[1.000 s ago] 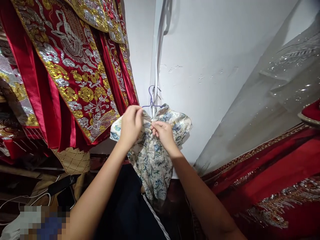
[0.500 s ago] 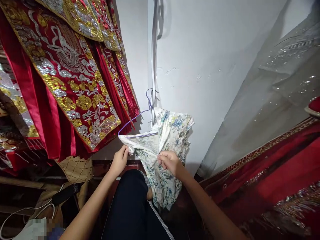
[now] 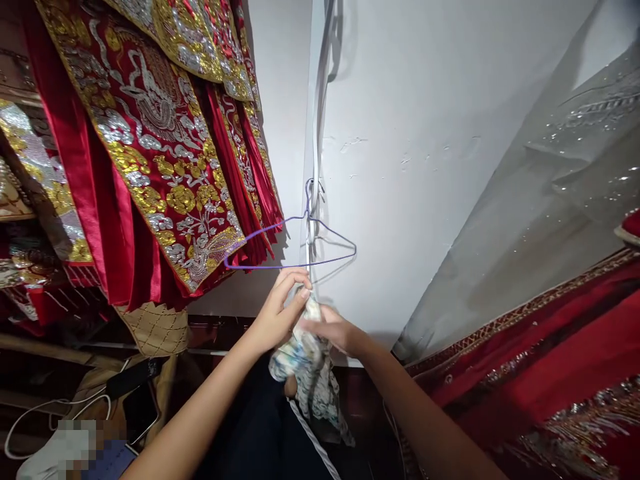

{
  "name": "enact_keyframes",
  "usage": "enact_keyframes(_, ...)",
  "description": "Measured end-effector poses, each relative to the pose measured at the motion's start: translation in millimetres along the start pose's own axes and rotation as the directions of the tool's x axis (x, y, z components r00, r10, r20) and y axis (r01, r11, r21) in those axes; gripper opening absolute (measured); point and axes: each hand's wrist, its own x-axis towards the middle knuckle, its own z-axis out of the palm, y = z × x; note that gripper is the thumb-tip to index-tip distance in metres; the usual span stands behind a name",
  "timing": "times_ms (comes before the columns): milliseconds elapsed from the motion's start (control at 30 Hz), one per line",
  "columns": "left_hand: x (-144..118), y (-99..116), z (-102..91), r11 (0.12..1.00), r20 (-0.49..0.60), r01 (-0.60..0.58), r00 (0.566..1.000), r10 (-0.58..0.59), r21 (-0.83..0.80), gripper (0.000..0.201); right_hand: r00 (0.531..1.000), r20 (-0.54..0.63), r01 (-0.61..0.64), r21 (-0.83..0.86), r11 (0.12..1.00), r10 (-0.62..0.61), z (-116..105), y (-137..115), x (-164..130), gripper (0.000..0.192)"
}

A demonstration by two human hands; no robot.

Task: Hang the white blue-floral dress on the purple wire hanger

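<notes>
A white garment with a blue and green floral print (image 3: 320, 383) hangs bunched below my hands in front of my knees. My left hand (image 3: 281, 308) pinches its gathered upper part between thumb and fingers. On the other side, my right hand (image 3: 336, 331) is closed around the same bunched cloth, slightly blurred, with some fingers behind it. Just above my hands, a bare purple wire hanger (image 3: 260, 268) hangs by its hook at the pale strip on the wall.
A red embroidered costume (image 3: 185, 200) hangs at left. At lower left are a phone (image 3: 141, 412), a white cable (image 3: 20, 413) and a dark case (image 3: 133, 378). Sheer sparkly fabric (image 3: 565, 187) and red beaded cloth (image 3: 540, 360) stand at right. The white wall (image 3: 415, 100) is ahead.
The floral garment has come off the hanger and moved down. Both hands have come together around its bunched upper part. The hanger stays hung.
</notes>
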Motion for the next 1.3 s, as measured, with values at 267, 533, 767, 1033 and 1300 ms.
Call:
enact_keyframes(267,-53.8,-23.8,-32.5,0.928,0.462,0.303,0.805,-0.371,0.217,0.047,0.87,-0.208,0.291,-0.517,0.805,-0.448,-37.3,-57.9,31.8,0.024)
enact_keyframes(533,-46.4,-31.5,-101.4,0.332,0.055,0.169,0.819,-0.57,0.928,0.027,0.839,-0.405,0.037,-0.624,0.781,-0.363,-91.1,1.4,58.3,0.021)
enact_keyframes(767,-11.9,-31.2,-112.3,0.599,0.103,0.0,0.985,-0.138,0.801,0.017,0.851,-0.382,0.038,-0.639,0.768,-0.36,-106.6,-14.0,23.3,0.016)
enact_keyframes(1033,48.2,-39.6,-98.8,0.767,-0.07,0.028,0.997,0.022,0.641,0.02,0.921,-0.279,0.101,-0.505,0.857,-0.273,-81.3,-29.9,11.6,0.013)
enact_keyframes(1300,61.7,-45.3,-106.7,0.745,0.004,-0.056,0.997,0.071,0.665,0.031,0.696,-0.512,-0.002,-0.704,0.71,-0.504,-113.1,-44.4,-12.8,0.086)
